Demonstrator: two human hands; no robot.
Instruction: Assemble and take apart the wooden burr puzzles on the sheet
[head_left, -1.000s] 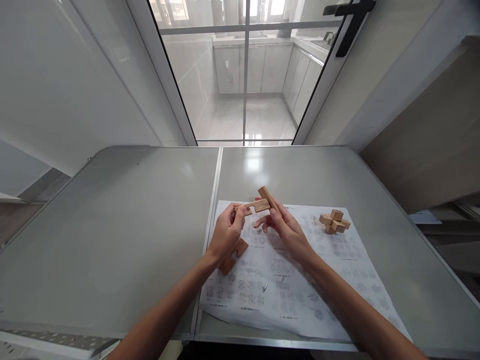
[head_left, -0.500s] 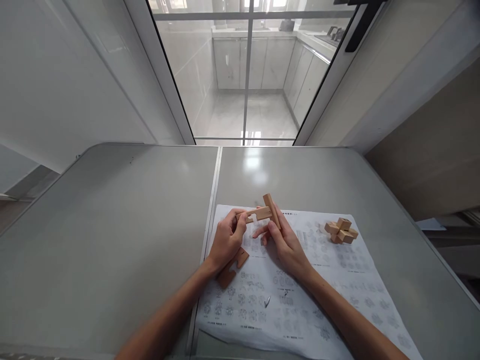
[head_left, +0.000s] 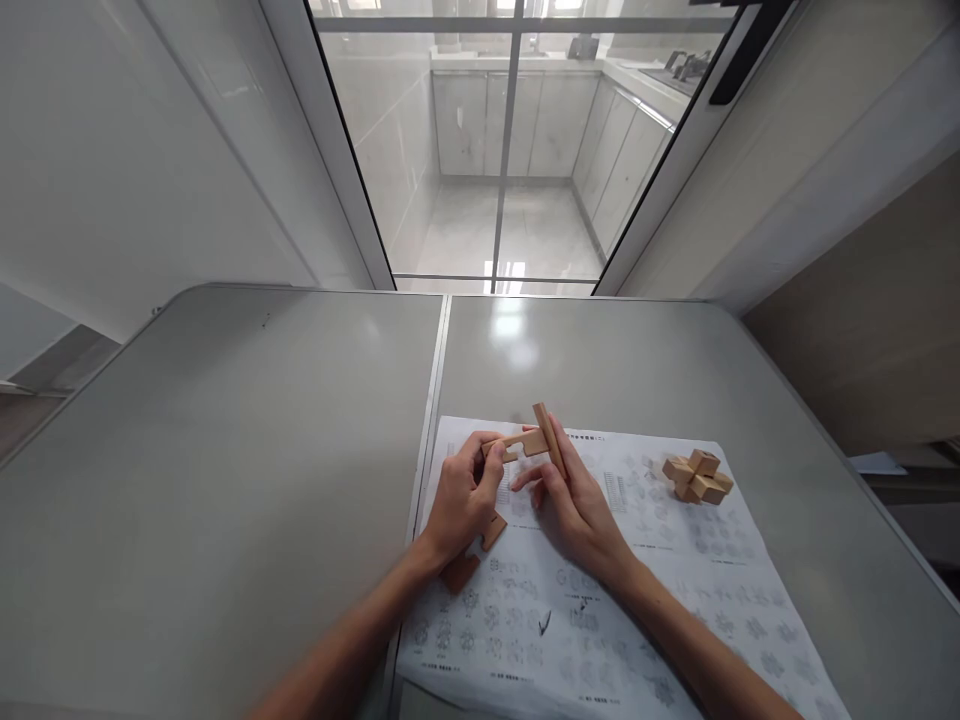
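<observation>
Pinching a pale tan, notched flat wooden piece (head_left: pixel 535 441) by its left end, the person's left hand (head_left: pixel 463 498) has its thumb and fingers clamped on the wood, above the upper left part of a white printed paper sheet (head_left: pixel 536 560). Opposite it, the right hand (head_left: pixel 581 510) holds a slim brown wooden bar (head_left: pixel 550 440), which stands tilted, its top leaning left, and lies against the fingers; the index finger curls free beneath the notched piece. That piece's right end meets the bar, though whether the two are fitted together cannot be told.

Below the left hand, partly hidden by it, a reddish-brown notched wooden board (head_left: pixel 460 573) lies on the sheet's left side. Well apart to the right, near the sheet's upper right corner, rests a light wooden cluster of interlocked blocks (head_left: pixel 697 477). Under everything spreads a grey, metal-edged tabletop (head_left: pixel 262 450), divided by a pale strip (head_left: pixel 435 375); beyond its far edge stands a glass-paned door (head_left: pixel 506 110).
</observation>
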